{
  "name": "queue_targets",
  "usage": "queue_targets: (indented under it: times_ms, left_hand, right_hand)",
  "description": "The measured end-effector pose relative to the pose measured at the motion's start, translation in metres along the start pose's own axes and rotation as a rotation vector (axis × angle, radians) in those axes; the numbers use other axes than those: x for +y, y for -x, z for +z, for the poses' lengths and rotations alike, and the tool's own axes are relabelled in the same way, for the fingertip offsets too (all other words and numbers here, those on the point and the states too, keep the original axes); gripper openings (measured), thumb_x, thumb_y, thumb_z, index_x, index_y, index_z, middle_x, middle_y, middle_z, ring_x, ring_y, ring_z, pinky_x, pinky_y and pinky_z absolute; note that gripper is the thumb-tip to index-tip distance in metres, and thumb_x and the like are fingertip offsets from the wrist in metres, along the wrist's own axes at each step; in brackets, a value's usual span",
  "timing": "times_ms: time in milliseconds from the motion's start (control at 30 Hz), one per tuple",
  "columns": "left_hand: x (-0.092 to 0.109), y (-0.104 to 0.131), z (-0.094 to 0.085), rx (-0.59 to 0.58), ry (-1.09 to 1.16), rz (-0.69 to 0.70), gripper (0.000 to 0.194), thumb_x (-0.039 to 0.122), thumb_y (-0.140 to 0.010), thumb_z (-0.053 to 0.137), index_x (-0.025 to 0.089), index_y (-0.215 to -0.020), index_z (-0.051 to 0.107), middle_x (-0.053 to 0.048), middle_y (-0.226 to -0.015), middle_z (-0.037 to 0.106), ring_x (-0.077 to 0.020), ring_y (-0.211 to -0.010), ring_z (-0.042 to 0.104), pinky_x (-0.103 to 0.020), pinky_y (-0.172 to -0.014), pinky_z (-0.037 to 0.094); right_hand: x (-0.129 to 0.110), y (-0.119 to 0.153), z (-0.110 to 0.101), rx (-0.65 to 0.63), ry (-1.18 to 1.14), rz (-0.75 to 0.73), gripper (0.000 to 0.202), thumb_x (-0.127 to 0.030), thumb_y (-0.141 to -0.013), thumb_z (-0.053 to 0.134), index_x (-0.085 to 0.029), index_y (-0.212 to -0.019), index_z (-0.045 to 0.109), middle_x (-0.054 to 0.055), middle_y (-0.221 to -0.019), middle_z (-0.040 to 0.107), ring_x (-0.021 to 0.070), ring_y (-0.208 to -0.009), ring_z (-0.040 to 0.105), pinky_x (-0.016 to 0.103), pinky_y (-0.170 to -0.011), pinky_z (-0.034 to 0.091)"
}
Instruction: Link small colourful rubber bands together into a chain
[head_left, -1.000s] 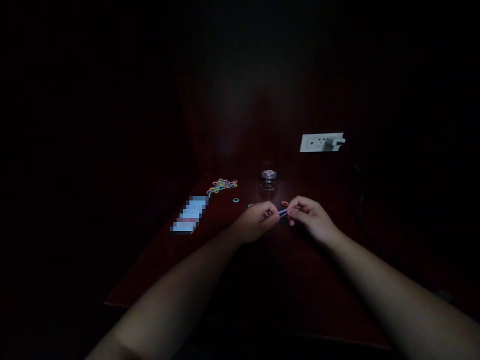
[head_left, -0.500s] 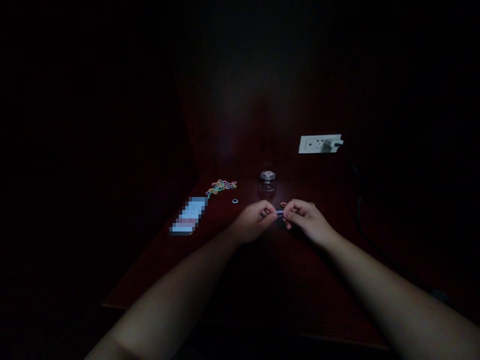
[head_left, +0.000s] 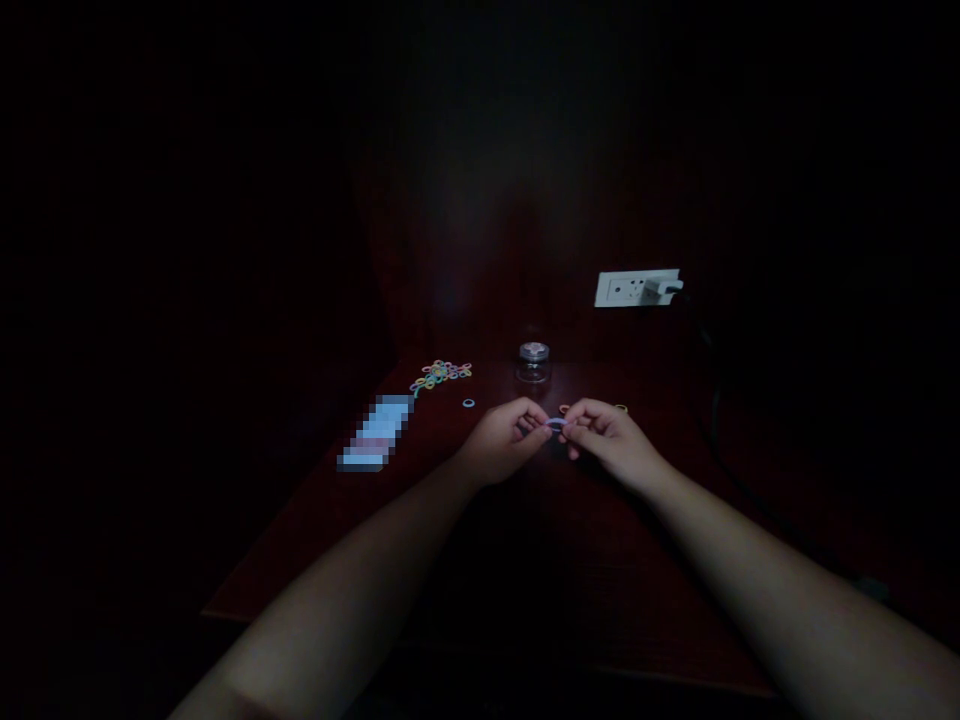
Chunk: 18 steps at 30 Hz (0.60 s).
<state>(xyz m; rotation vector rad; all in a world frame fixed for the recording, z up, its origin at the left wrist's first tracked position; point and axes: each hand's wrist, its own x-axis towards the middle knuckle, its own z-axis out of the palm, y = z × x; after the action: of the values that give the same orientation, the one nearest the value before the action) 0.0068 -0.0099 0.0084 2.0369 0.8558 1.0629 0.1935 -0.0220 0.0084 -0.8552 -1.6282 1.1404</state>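
Observation:
Between my two hands a small light purple band [head_left: 556, 422] is held over the dark red table [head_left: 450, 520]. My left hand [head_left: 508, 440] pinches its left end, and my right hand [head_left: 609, 440] pinches the right end. Behind my hands stands a clear round jar [head_left: 533, 364] with a lid. An orange-red band [head_left: 565, 409] lies just behind my right fingers, and a yellowish band [head_left: 621, 408] shows past the back of that hand. One light blue band [head_left: 469, 403] lies apart, left of my hands.
Several coloured bands [head_left: 441, 373] lie in a pile at the back left. A bright, pixelated flat object [head_left: 377, 433] rests near the table's left edge. On the wall is a white socket [head_left: 636, 288] with a plug; its dark cable runs down the right side.
The purple band now shows as a more open, arched loop between my fingertips. Both hands keep their pinch, and the whole view has shifted slightly.

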Motion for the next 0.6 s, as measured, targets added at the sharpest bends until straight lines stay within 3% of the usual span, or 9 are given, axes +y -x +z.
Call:
queue_targets:
  times_ms: [433, 600]
  left_hand:
    - [0.0023, 0.0010, -0.0016, -0.010, -0.025, 0.002, 0.020, 0.033, -0.085, 0.051, 0.014, -0.087, 0.058, -0.001, -0.075, 0.060, -0.0086, -0.062, 0.051, -0.019, -0.056, 0.039]
    - [0.0038, 0.0018, -0.0012, -0.061, -0.047, -0.004, 0.016, 0.030, -0.083, 0.053, 0.014, -0.081, 0.057, 0.001, -0.067, 0.055, -0.0075, -0.057, 0.046, -0.019, -0.053, 0.037]
  right_hand:
    - [-0.0032, 0.0006, 0.0027, -0.040, -0.016, 0.014, 0.028, -0.039, -0.069, 0.072, -0.017, -0.075, 0.056, -0.002, -0.065, 0.058, 0.0088, -0.051, 0.053, 0.022, -0.049, 0.041]
    - [-0.0045, 0.0016, 0.0017, 0.001, 0.116, -0.033, 0.024, -0.041, -0.074, 0.067, -0.018, -0.071, 0.060, -0.003, -0.055, 0.054, 0.0107, -0.050, 0.050, 0.025, -0.052, 0.040]
